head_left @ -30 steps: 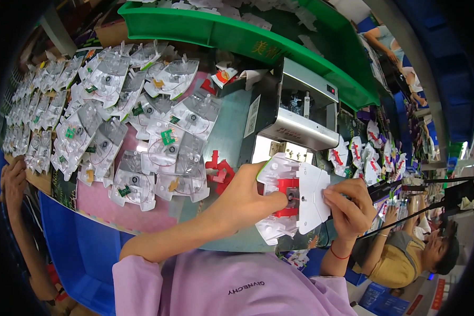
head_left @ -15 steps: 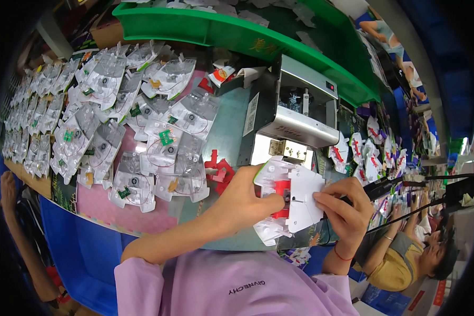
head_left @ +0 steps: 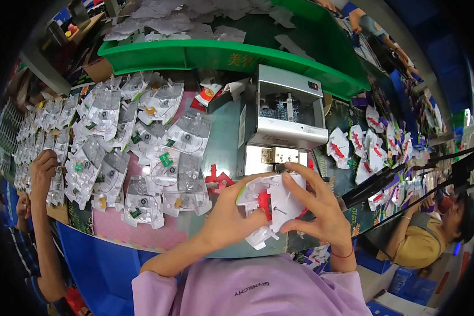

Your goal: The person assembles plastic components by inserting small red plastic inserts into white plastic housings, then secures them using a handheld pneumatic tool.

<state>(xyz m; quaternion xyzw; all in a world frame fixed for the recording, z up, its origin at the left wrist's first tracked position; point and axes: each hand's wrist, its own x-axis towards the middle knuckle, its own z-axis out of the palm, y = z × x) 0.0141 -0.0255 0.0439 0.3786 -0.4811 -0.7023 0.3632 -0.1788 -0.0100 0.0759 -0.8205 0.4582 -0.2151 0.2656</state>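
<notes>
Clear assemblies [head_left: 102, 118] cluster at 9 o'clock, presumably for easy reach. The left hand [head_left: 230, 215] grips the white housing [head_left: 251, 194] at 5 o'clock, thumb at its red insert [head_left: 264, 202], probably for steadiness. The right hand [head_left: 324, 215], spread wide, holds the white cover [head_left: 288, 196], apparently supporting it. Blue bin [head_left: 102, 263], 8 o'clock: contents unclear. Green tray [head_left: 195, 55], 12 o'clock: white sheets [head_left: 163, 23].

White housing [head_left: 285, 199] with red insert [head_left: 264, 201]; green tray [head_left: 195, 57]; silver-and-black machine [head_left: 287, 132]; blue bin [head_left: 97, 263]; lilac shirt [head_left: 263, 289]
</notes>
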